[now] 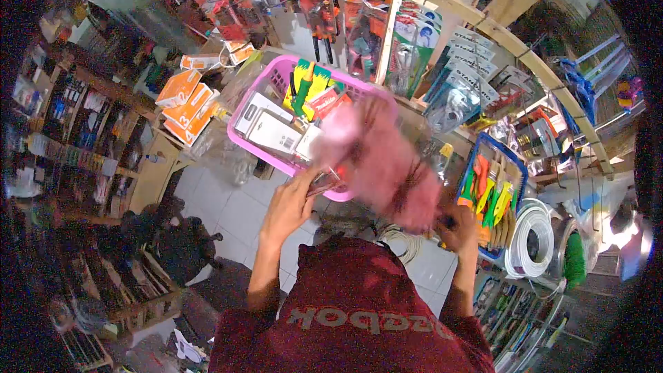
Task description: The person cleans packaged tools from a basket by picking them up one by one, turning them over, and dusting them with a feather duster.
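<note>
A pink plastic basket (266, 156) holds white boxed packages (274, 135), a yellow and green item (307, 88) and a red packet (331, 105). At the basket's near edge, my left hand (295, 197) is closed round a small dark packaged item (324, 181). My right hand (457, 226), on the right, is closed on a pinkish-red cloth (407, 183). Motion blurs the cloth, which stretches up over the basket's right side and hides part of its contents.
Orange boxes (185, 100) lie left of the basket. Packaged tools (466, 76) hang along a wooden rail (532, 62). To the right are a blue tray (523, 164) of brushes and a white cable coil (530, 240). Shelves (90, 114) stand at left.
</note>
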A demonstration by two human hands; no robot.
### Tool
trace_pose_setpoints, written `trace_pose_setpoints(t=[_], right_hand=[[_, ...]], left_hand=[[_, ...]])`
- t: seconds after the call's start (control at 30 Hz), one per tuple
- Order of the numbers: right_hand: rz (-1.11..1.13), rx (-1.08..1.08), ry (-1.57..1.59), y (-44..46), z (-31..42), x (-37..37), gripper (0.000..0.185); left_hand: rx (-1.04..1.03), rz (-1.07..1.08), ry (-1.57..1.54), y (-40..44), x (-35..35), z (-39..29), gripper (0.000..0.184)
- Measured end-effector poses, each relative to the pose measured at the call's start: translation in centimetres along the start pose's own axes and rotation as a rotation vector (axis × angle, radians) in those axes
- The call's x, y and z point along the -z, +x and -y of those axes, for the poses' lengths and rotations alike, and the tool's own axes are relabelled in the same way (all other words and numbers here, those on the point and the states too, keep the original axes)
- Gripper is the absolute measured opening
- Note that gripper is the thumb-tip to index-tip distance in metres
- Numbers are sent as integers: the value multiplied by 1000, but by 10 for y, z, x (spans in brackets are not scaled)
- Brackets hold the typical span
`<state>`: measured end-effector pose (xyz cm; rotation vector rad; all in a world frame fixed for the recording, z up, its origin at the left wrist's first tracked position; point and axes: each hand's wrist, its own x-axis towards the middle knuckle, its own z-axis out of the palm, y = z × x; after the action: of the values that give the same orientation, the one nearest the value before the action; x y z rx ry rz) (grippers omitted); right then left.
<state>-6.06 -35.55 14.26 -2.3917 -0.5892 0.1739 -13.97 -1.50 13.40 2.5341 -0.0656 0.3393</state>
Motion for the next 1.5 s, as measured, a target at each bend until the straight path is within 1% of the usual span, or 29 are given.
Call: trace_pose_setpoints(t=[0.03, 0.07, 0.13, 0.17, 0.27, 0.37, 0.43, 0.47, 0.5, 0.6, 0.7, 0.8, 0.83, 0.93, 0.97, 1.03, 1.07, 1.13, 1.23, 1.37, 1.47, 1.5], right_hand=[[-56, 105, 3, -1, 12, 2, 18], [-112, 211, 6, -1, 19, 2, 18], [-110, -16, -20, 3, 6, -6, 19], [-107, -127, -33, 6, 1, -9, 19], [-52, -208, -11, 11, 11, -6, 25], [-59, -13, 135, 0, 16, -19, 29], [-126, -38, 44, 3, 6, -39, 31], [-159, -54, -2, 4, 3, -46, 32], [-70, -202, -23, 11, 17, -41, 33], [-329, -46, 365, 36, 52, -55, 16], [-345, -69, 300, 48, 77, -72, 19], [-382, 105, 249, 56, 130, -70, 21], [-404, 156, 272, 57, 135, -72, 20], [-389, 299, 122, 58, 128, -86, 20], [-380, 253, 194, 54, 131, -88, 22], [-409, 248, 168, 50, 130, -92, 24], [-426, 243, 155, 48, 129, -94, 24], [-382, 196, 149, 42, 127, -95, 23], [-365, 134, 146, 30, 114, -104, 21], [-429, 134, 137, 21, 93, -104, 16], [-482, 147, -17, 8, 65, -99, 15], [-520, 154, 19, 3, 54, -100, 17]], left_hand=[[-12, 8, 60, 0, 2, 3, 53], [-21, 3, 2, 3, 4, 5, 53], [-37, -9, -113, 12, 16, 0, 53], [-40, -5, -108, 13, 19, 3, 54], [-47, 13, -93, 14, 27, 12, 55], [-50, 23, -51, 13, 33, 25, 56], [-60, 4, 14, 9, 30, 40, 56], [-52, 22, -22, 10, 33, 41, 56], [-43, 38, -58, 14, 39, 36, 56], [-45, 67, -90, 19, 40, 31, 55], [-84, 79, -158, 20, 36, 31, 54], [-140, 35, -220, 22, 31, 36, 51], [-157, 10, -236, 23, 31, 38, 50], [-13, 89, -135, 23, 41, 41, 45], [-20, 54, -149, 23, 40, 47, 44], [-35, -11, -177, 21, 39, 60, 41], [19, 0, -177, 19, 41, 63, 40], [123, 23, -178, 17, 48, 65, 39], [135, 149, 16, 11, 55, 81, 40], [56, 37, -50, 14, 57, 87, 44], [25, -26, -104, 15, 55, 90, 46], [19, -32, -117, 16, 55, 91, 47]])
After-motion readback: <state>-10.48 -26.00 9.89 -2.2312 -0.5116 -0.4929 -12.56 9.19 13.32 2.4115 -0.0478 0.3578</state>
